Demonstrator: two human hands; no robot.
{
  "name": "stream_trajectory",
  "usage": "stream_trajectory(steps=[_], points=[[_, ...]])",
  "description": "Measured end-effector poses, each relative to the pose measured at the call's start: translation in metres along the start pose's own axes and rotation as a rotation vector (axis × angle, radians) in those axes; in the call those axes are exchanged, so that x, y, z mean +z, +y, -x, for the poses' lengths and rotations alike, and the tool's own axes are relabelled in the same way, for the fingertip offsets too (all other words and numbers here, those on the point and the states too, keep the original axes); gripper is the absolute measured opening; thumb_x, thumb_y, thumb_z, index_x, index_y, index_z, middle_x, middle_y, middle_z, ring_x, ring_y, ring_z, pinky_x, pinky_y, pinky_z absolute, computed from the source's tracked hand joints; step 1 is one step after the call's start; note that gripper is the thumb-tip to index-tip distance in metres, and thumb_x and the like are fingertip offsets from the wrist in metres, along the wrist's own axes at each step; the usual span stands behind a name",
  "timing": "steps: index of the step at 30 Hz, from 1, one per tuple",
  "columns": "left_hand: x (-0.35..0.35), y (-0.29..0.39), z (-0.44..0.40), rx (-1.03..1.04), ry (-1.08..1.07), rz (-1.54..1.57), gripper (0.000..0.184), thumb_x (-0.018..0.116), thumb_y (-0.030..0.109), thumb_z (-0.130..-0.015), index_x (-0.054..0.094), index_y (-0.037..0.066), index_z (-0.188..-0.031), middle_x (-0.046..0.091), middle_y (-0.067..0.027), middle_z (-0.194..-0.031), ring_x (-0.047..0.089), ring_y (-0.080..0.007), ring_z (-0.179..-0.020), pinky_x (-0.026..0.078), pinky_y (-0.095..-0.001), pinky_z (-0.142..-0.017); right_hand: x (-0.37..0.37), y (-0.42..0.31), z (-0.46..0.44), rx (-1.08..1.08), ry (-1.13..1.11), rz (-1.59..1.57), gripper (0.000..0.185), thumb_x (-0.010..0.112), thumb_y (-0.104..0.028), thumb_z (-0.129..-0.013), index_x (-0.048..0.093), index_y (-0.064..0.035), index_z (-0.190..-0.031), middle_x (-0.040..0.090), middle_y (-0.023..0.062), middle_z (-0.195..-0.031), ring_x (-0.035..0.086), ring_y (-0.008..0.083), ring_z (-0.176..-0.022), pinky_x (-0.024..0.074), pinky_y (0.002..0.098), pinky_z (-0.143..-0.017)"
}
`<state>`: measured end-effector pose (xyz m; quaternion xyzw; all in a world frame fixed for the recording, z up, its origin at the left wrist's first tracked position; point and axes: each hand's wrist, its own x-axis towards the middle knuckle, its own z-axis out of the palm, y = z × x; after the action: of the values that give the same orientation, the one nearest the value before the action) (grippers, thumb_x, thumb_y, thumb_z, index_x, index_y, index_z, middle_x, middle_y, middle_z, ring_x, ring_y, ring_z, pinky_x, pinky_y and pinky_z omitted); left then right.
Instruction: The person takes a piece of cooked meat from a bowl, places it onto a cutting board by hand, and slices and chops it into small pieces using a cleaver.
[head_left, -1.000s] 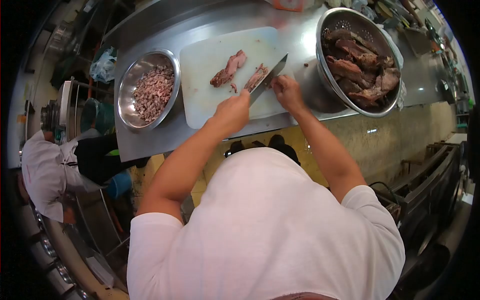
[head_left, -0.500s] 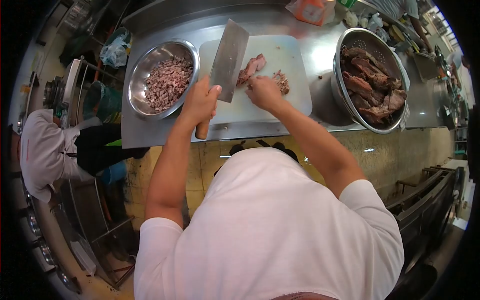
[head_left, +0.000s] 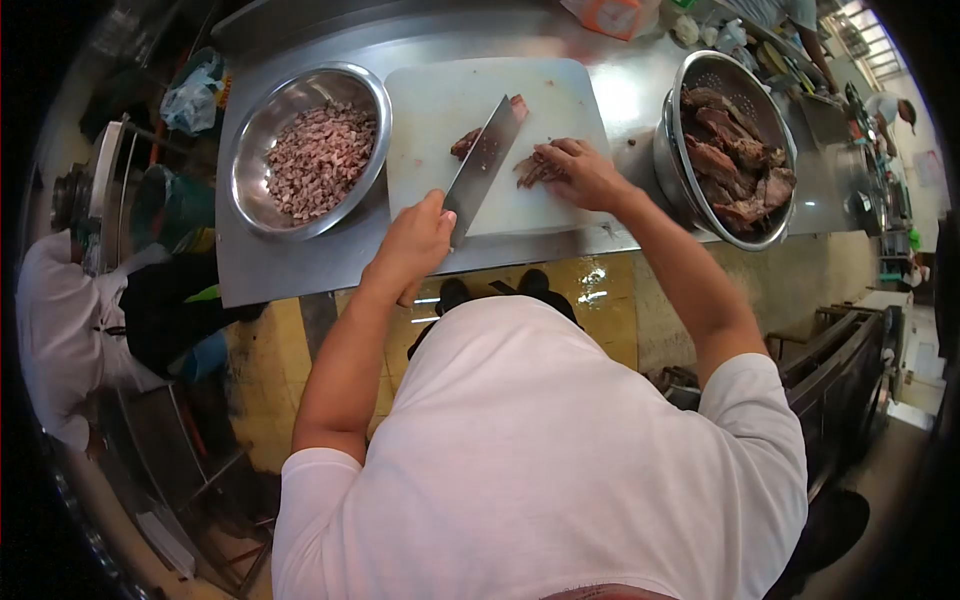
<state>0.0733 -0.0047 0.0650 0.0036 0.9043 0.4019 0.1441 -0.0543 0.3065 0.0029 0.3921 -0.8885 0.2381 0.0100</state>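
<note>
My left hand (head_left: 415, 237) is wrapped round the handle of a cleaver (head_left: 484, 172), whose broad blade slants up and away over the white cutting board (head_left: 430, 105). Partly hidden behind the blade lies a strip of meat (head_left: 519, 108). My right hand (head_left: 590, 178) rests over a small heap of cut meat (head_left: 538, 168) on the right of the board. Its fingers look stretched out and touch the heap, though some fingertips are hard to make out. Left of the board stands a steel bowl (head_left: 248, 190) with diced meat (head_left: 320, 160) in it.
A steel colander (head_left: 681, 178) of large dark meat pieces (head_left: 735, 150) stands right of the board on the steel table (head_left: 300, 262). An orange-and-white object (head_left: 612, 15) sits at the back. At the left is another person in white (head_left: 65, 320).
My right hand has left the meat strip and moved right onto the cut heap. The cleaver has swung clockwise and shifted right, its blade now in front of the strip.
</note>
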Motion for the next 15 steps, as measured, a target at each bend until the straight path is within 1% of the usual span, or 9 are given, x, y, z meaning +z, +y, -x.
stream_trajectory(steps=[1,2,4,8,10,11,13,14,15], points=[[0.000,0.007,0.003,0.016,0.022,-0.063,0.020,0.054,0.019,-0.102,0.050,-0.001,-0.099,0.068,-0.0291,-0.085,0.065,-0.0521,-0.082,0.049,-0.0596,-0.078,0.005,-0.009,0.002,0.078,0.079,0.070,0.049,0.079,-0.023,-0.084,0.065,-0.0057,-0.127,0.065,0.0198,-0.121,0.061,0.0392,-0.116,0.0482,0.0470,-0.102],[0.001,0.011,0.004,0.031,0.047,-0.125,0.019,0.053,0.018,-0.102,0.051,-0.001,-0.102,0.068,-0.0320,-0.089,0.063,-0.0570,-0.090,0.047,-0.0626,-0.083,0.011,-0.020,0.004,0.089,0.077,0.075,0.049,0.079,-0.023,-0.084,0.065,-0.0057,-0.127,0.065,0.0198,-0.121,0.061,0.0392,-0.116,0.0482,0.0470,-0.102],[0.006,0.008,0.003,0.030,0.028,-0.135,0.019,0.053,0.019,-0.103,0.049,0.001,-0.103,0.068,-0.0320,-0.087,0.062,-0.0574,-0.089,0.047,-0.0636,-0.082,0.023,-0.049,-0.001,0.464,0.108,0.143,0.055,0.082,-0.029,-0.084,0.063,-0.0049,-0.130,0.062,0.0215,-0.123,0.058,0.0411,-0.119,0.0481,0.0477,-0.102],[0.015,0.018,0.009,0.073,0.018,-0.230,0.018,0.051,0.018,-0.103,0.046,0.001,-0.109,0.066,-0.0321,-0.082,0.063,-0.0564,-0.084,0.047,-0.0647,-0.078,0.035,-0.050,0.000,0.509,0.187,0.138,0.053,0.084,-0.035,-0.083,0.064,-0.0029,-0.119,0.064,0.0196,-0.114,0.060,0.0412,-0.110,0.0488,0.0482,-0.096],[0.025,0.019,0.005,0.077,-0.005,-0.241,0.018,0.051,0.017,-0.103,0.046,0.001,-0.109,0.066,-0.0326,-0.081,0.063,-0.0567,-0.083,0.047,-0.0650,-0.078,0.033,-0.044,-0.001,0.375,0.331,0.096,0.047,0.081,-0.033,-0.086,0.064,-0.0029,-0.118,0.064,0.0190,-0.115,0.060,0.0409,-0.111,0.0486,0.0489,-0.097],[0.029,0.021,0.003,0.078,-0.016,-0.259,0.018,0.050,0.016,-0.103,0.045,0.000,-0.109,0.065,-0.0331,-0.080,0.063,-0.0570,-0.083,0.047,-0.0653,-0.079,0.031,-0.040,-0.001,0.374,0.327,0.095,0.047,0.081,-0.033,-0.086,0.064,-0.0029,-0.118,0.064,0.0190,-0.115,0.060,0.0409,-0.111,0.0486,0.0489,-0.097],[0.033,0.030,0.000,0.078,-0.030,-0.270,0.016,0.050,0.010,-0.099,0.046,0.000,-0.109,0.067,-0.0333,-0.081,0.065,-0.0559,-0.083,0.048,-0.0647,-0.081,0.029,-0.029,-0.002,0.219,0.329,-0.161,0.039,0.076,-0.025,-0.089,0.064,-0.0017,-0.118,0.065,0.0190,-0.114,0.062,0.0399,-0.109,0.0502,0.0491,-0.094],[0.035,0.033,-0.001,0.081,-0.047,-0.282,0.016,0.050,0.004,-0.094,0.047,-0.001,-0.109,0.068,-0.0336,-0.083,0.068,-0.0548,-0.084,0.050,-0.0641,-0.083,0.030,-0.024,-0.003,0.212,0.329,-0.162,0.039,0.076,-0.025,-0.089,0.064,-0.0017,-0.118,0.065,0.0190,-0.114,0.062,0.0399,-0.109,0.0502,0.0491,-0.094],[0.035,0.034,-0.001,0.078,-0.039,-0.283,0.016,0.050,0.004,-0.094,0.047,-0.001,-0.109,0.068,-0.0336,-0.083,0.068,-0.0548,-0.084,0.050,-0.0641,-0.083,0.030,-0.020,-0.005,0.246,0.316,-0.173,0.035,0.074,-0.022,-0.090,0.064,-0.0013,-0.118,0.065,0.0196,-0.113,0.064,0.0394,-0.106,0.0513,0.0487,-0.093]])
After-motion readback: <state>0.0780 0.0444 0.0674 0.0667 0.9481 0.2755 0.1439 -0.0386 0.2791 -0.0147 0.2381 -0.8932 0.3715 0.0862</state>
